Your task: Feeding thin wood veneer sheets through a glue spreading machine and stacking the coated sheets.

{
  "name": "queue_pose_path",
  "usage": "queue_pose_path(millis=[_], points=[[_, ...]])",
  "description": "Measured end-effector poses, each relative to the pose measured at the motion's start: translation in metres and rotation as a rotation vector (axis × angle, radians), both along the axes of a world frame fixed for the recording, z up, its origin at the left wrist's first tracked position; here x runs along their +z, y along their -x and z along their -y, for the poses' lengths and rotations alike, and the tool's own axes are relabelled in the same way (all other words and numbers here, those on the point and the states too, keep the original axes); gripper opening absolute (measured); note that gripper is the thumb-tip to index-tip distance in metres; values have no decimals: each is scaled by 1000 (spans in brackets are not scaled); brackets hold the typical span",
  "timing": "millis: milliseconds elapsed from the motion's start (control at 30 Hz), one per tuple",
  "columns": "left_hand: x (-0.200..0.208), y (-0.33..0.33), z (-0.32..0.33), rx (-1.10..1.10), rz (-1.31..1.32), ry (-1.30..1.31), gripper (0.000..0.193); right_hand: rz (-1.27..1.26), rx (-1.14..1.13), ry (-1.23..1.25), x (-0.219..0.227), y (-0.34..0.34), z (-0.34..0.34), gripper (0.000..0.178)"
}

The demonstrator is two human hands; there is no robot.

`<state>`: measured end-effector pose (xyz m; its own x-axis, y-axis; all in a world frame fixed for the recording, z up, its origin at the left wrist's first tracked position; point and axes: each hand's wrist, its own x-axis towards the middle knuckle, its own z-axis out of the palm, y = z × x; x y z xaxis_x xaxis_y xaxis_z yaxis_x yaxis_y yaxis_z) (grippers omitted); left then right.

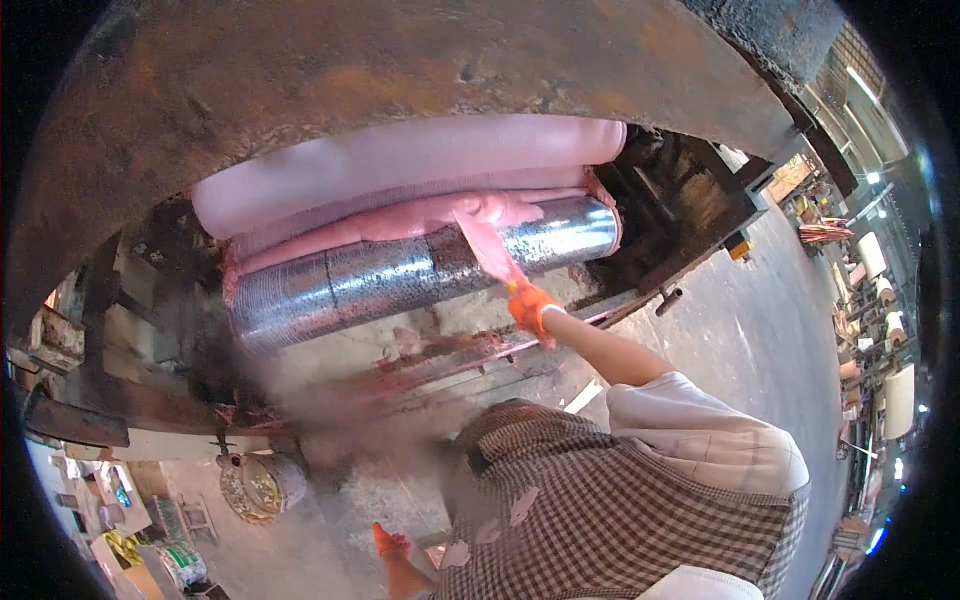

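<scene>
My right hand, in an orange glove, is closed around the handle of a flat spatula thickly coated in pink. The blade's tip lies in a mound of pink paste along the top of a shiny metal roller. Behind it runs a second roller, covered in pink. My left hand, also in an orange glove, hangs low by my body, away from the rollers. It is small in view, so how its fingers are set is unclear.
A rusty machine beam arches over the rollers, and a dark frame flanks them. A round, stained container hangs at the lower left. Boxes and a tub stand beyond it. Rolls of material line the far right.
</scene>
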<state>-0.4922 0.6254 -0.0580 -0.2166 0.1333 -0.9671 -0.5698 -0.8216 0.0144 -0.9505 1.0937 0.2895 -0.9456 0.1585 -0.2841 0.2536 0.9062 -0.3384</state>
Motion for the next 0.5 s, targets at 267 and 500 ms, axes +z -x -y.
queue_pose_path(millis=[267,500], points=[[36,44,-13,120,-79,391,55,-339,410,-209,65,71,80,43],[57,125,-41,-259,-244,651,37,-142,386,-523,20,156,6,32]])
